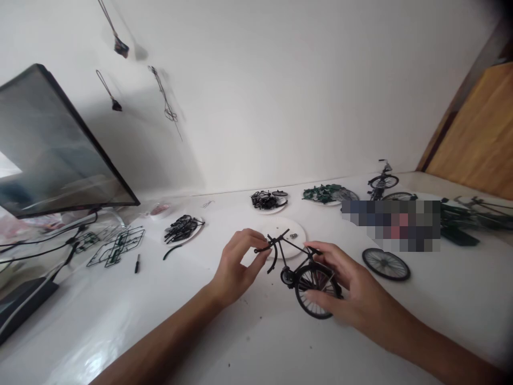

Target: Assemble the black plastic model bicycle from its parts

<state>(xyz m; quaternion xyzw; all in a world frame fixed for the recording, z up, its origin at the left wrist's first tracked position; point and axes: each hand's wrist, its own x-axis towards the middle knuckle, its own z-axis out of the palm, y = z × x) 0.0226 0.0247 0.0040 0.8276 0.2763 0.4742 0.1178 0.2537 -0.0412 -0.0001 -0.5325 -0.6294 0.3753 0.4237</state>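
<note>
A black model bicycle [297, 250], with a rear wheel, frame, crank and front fork, is held above the white table between my two hands. Thumb and fingers of my left hand [236, 264] pinch the thin front fork end, beside a curved black mudguard [274, 259]. My right hand [348, 283] grips the rear, its thumb against the spoked wheel [312, 307] and its fingers behind the saddle. Under the bicycle lies a white plate [294, 227] bearing a few tiny metal parts [294, 235]. A loose spoked wheel [386, 263] lies flat right of my right hand.
Plates of black parts [182, 229] and green parts [323, 193] stand farther back, with another black pile [266, 200]. An assembled model bicycle [383, 182] stands back right. Left are green sprues [118, 246], a small screwdriver [137, 263], a black curved strip [172, 251] and a monitor [60, 144].
</note>
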